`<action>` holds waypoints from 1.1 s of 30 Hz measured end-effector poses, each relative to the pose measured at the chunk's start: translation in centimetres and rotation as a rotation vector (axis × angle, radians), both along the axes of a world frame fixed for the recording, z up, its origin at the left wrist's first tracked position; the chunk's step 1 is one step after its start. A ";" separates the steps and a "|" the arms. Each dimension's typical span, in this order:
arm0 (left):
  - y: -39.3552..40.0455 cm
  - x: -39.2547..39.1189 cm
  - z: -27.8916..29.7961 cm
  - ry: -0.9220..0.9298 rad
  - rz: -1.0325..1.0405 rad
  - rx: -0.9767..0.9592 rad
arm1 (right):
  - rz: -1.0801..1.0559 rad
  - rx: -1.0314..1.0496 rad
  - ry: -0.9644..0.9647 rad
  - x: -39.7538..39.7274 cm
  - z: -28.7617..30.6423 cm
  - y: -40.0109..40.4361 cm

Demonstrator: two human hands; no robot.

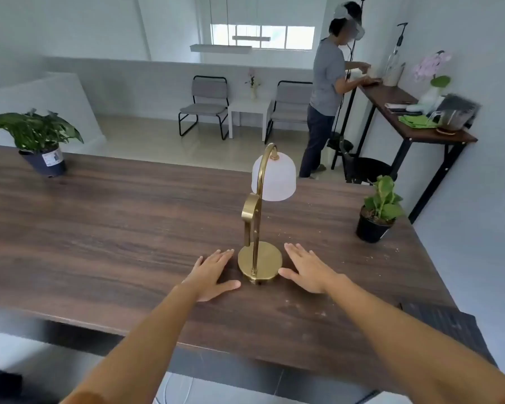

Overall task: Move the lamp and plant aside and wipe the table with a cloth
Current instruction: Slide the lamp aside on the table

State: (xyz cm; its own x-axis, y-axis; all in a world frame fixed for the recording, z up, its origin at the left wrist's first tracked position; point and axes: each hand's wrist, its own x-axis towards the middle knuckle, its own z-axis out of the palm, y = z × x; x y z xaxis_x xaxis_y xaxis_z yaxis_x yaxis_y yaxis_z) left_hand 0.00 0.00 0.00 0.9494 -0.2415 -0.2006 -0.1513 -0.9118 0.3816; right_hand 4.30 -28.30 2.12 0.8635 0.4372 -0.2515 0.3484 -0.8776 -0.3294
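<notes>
Forearms reach in from the near edge across the table [114, 228], a dark wood-grain top. The left hand [212, 272] lies flat, fingers spread wide and holding nothing, just left of the lamp [260, 228] base; its thumb points toward the base, and whether it touches cannot be told. The right hand [306, 269] lies flat just right of the base, also wide open and empty, with its thumb tip at or nearly at the brass rim. The lamp stands upright between the two hands, near the table's near-centre: a round brass foot, a thin curved brass stem with a loop partway up, and a white frosted dome shade hanging from the top of the arc on the far side. Pale specks and crumbs are scattered over the wood to the right of the right hand.

Farther right, close to the table's right edge, a small plant [378, 209] sits in a black pot, well apart from the lamp. A dark mat [443, 322] lies by the near right corner. At the far left edge stands a big plant [38, 141] in a dark blue pot with a label.

Beyond the table, a person [327, 91] in a grey shirt stands at a side table [403, 118] along the right wall, which holds a green cloth [414, 121]. Two grey chairs [207, 104] stand by the far wall.
</notes>
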 end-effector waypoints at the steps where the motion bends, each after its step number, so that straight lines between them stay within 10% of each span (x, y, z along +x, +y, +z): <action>1: -0.3 0.1 0.2 -0.035 -0.021 -0.003 | 0.024 0.010 -0.016 -0.2 -0.3 0.6; 15: -2.2 0.9 -3.1 -0.213 0.180 -0.037 | 0.113 0.131 -0.072 2.6 -2.7 3.8; 33: 2.3 19.9 -3.9 -0.256 0.198 -0.006 | 0.017 0.051 -0.069 20.9 -2.9 9.5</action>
